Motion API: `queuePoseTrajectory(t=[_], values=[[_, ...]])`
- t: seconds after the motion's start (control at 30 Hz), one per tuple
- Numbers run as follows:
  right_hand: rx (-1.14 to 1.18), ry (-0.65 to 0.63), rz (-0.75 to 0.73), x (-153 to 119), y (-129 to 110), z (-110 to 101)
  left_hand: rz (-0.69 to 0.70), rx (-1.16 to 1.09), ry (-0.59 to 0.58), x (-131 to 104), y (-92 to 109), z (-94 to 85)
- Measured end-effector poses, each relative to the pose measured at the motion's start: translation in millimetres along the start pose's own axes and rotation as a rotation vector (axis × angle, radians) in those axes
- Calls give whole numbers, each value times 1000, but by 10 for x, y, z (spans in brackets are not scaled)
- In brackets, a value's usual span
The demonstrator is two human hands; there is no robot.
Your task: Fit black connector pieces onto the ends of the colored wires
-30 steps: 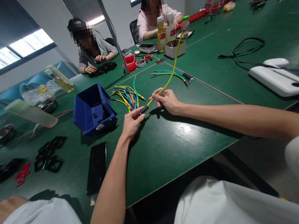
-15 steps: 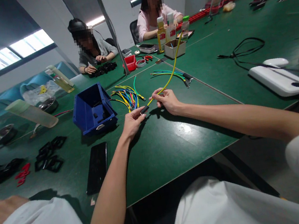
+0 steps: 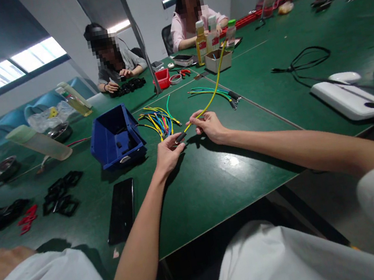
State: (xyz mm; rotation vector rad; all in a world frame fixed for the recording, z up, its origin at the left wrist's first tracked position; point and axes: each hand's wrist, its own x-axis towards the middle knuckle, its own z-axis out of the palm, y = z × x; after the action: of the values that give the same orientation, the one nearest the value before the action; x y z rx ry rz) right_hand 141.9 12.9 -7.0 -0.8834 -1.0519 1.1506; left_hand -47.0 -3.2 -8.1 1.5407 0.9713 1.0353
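Note:
A long yellow wire (image 3: 217, 84) rises up and to the right from between my hands. Its lower end carries a black sleeve (image 3: 180, 137), pinched in the fingers of my left hand (image 3: 168, 154). Just right of the sleeve, my right hand (image 3: 209, 125) has the yellow wire between thumb and fingers. Behind my left hand lies a bundle of colored wires (image 3: 159, 120), and a second bundle with black ends (image 3: 215, 94) rests beyond my right hand. A blue bin (image 3: 116, 138) with small black pieces stands left of the first bundle.
A black phone (image 3: 121, 210) lies left of my left forearm. At far left are black frames (image 3: 59, 195), red pieces (image 3: 28, 219) and another person's hand (image 3: 5, 268). A white device (image 3: 349, 99) sits at right. Two people sit across the green table (image 3: 236, 174).
The fingers of my left hand have shifted slightly on the black sleeve. My right hand is nearly unmoved and keeps its hold on the yellow wire.

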Motion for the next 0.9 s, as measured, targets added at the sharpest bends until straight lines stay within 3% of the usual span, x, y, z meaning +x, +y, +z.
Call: queuePoseTrajectory(t=[0.37,0.7,0.9], values=[[-24,-25,-30,-24,0,13,160,252,153,-63,64,123],[-94,-22,-68,-22,20,11,293,538,152,-72,40,104],[-148,-8,-106,-21,35,17,277,596,149,-76,46,97]])
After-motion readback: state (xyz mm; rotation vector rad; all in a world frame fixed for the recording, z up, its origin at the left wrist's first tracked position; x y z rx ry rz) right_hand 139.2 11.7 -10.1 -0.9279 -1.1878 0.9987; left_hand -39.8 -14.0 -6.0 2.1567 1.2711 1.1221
